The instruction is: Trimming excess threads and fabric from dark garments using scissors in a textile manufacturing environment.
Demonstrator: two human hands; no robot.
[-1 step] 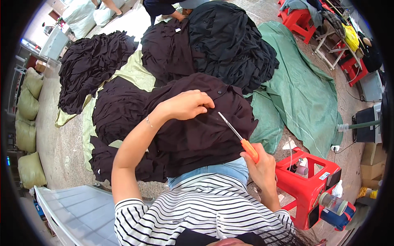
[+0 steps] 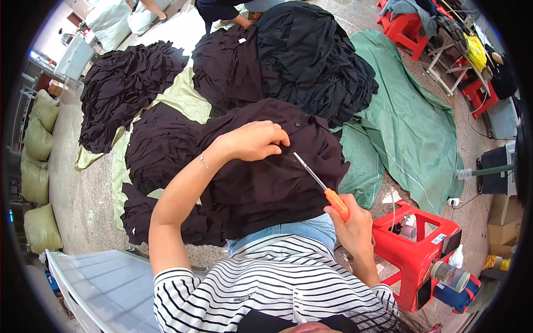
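A dark maroon-brown garment (image 2: 266, 188) is spread over my lap, with a round button (image 2: 297, 125) near its far edge. My left hand (image 2: 256, 140) rests on it, fingers bent and closed on the cloth near that button. In my right hand (image 2: 355, 225) is a tool with an orange handle (image 2: 336, 203) and a slim metal shaft; its exact kind I cannot make out. The shaft's tip points up and left, close to the left fingertips. Whether it touches the cloth I cannot tell.
Piles of dark garments (image 2: 130, 91) lie on pale sheeting, and a black heap (image 2: 313, 61) stands beyond. A green tarp (image 2: 411, 122) covers the floor at right. Near my right arm is a red stool (image 2: 416, 244) with a clear jar (image 2: 449, 276). Another person's hand (image 2: 242, 22) shows at the top.
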